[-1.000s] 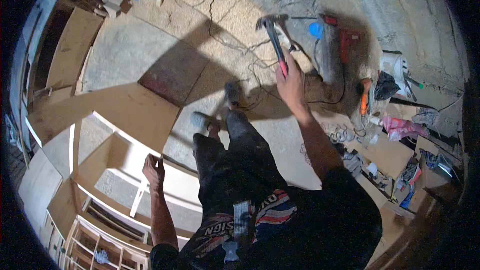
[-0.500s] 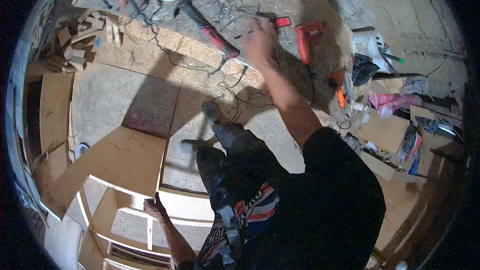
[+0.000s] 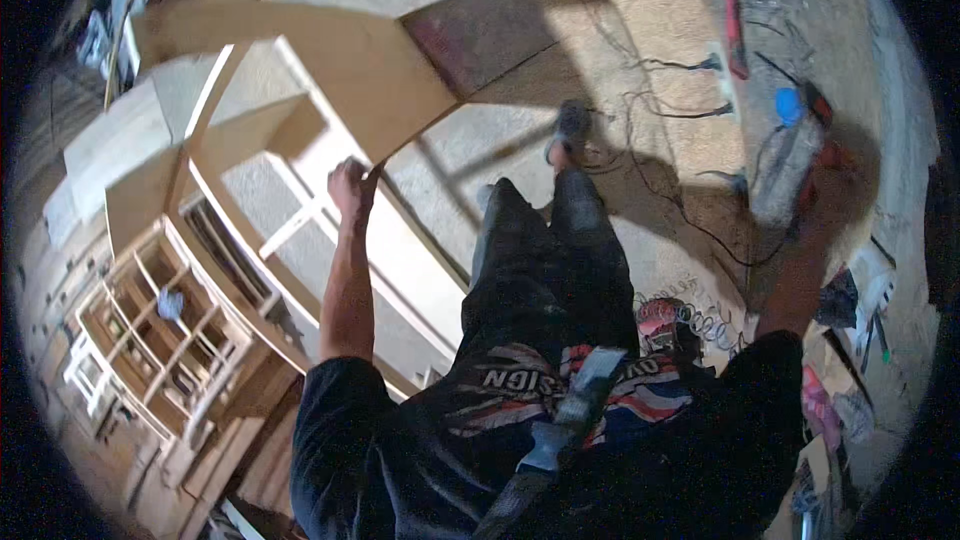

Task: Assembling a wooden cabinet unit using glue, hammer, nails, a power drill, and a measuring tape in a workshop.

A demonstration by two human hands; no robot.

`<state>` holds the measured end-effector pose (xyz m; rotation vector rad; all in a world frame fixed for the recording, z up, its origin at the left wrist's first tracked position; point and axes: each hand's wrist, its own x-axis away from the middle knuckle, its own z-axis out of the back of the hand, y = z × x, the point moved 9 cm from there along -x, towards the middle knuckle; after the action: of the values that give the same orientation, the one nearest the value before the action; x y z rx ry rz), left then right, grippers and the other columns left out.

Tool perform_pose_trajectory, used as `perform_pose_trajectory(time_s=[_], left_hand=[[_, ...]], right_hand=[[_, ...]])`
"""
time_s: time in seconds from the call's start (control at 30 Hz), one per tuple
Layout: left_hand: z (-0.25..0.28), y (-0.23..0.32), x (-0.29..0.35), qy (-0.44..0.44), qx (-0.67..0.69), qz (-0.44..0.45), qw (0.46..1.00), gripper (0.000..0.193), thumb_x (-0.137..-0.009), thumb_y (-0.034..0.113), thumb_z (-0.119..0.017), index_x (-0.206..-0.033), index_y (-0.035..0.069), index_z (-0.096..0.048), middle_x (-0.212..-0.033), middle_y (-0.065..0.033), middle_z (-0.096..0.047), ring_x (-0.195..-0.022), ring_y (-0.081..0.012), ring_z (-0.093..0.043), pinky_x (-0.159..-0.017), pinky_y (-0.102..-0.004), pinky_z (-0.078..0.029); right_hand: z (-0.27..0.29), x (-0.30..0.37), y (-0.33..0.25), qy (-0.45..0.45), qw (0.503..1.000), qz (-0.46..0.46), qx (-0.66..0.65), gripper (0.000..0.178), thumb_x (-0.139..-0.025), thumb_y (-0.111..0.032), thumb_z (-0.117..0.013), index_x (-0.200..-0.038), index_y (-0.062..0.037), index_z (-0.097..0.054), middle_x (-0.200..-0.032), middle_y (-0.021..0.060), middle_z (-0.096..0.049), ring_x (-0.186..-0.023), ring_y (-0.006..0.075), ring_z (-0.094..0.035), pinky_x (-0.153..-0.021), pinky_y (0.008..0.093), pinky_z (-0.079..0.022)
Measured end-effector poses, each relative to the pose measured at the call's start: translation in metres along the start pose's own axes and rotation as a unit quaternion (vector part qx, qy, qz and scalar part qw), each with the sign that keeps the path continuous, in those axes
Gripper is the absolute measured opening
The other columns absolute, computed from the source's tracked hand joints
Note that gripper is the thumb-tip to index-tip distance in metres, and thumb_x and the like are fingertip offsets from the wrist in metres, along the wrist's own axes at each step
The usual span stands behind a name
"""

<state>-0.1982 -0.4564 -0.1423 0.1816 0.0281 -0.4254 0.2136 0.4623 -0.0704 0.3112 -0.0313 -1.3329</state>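
My left hand (image 3: 350,190) is closed at the near corner of a light brown wooden panel (image 3: 365,70). That panel lies against a pale wooden frame (image 3: 205,180) with open compartments. On the right, my right arm (image 3: 795,285) reaches forward over the work surface. My right hand (image 3: 820,200) is in shadow and smeared, so its fingers cannot be made out. Near it are a red tool (image 3: 828,162), a blurred clear object (image 3: 785,180) and a blue round piece (image 3: 788,107). Farther off lies a red and black hand tool (image 3: 733,30).
Black cords (image 3: 680,205) trail over the surface's edge. A coiled hose (image 3: 690,315) sits low beside my leg. White-framed wooden pieces (image 3: 165,330) stand at the lower left. A pink bag (image 3: 820,405) and other clutter lie at the right.
The view has swung right and tilted. My left hand stays at the panel's corner. My right hand has left the spot beside the nails and moved toward the near red tool.
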Motion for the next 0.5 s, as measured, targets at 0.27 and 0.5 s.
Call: perform_pose_trajectory(time_s=[0.27,0.5], left_hand=[[0.007,0.001,-0.013,-0.087,0.033,0.017,0.996,0.039,-0.075,0.043,-0.082,-0.078,0.011,-0.061,-0.071,-0.0070,-0.064,-0.067,-0.0288,-0.064,-0.060,-0.0406,-0.049],[0.006,0.002,-0.006,0.003,0.022,-0.062,0.998,0.047,-0.081,0.053,-0.074,-0.079,0.008,-0.060,-0.066,-0.0134,-0.063,-0.062,-0.0344,-0.063,-0.054,-0.0434,-0.047]], right_hand=[[0.103,0.067,0.031,0.141,0.987,-0.040,-0.059,0.051,-0.088,-0.040,-0.066,-0.128,-0.0095,-0.058,-0.101,0.0194,-0.070,-0.087,0.0300,-0.068,-0.070,0.0388,-0.053],[0.229,0.295,-0.001,0.231,0.828,0.109,-0.500,0.037,-0.089,-0.019,-0.066,-0.120,-0.0008,-0.059,-0.092,0.0149,-0.068,-0.070,0.0205,-0.061,-0.057,0.0301,-0.047]])
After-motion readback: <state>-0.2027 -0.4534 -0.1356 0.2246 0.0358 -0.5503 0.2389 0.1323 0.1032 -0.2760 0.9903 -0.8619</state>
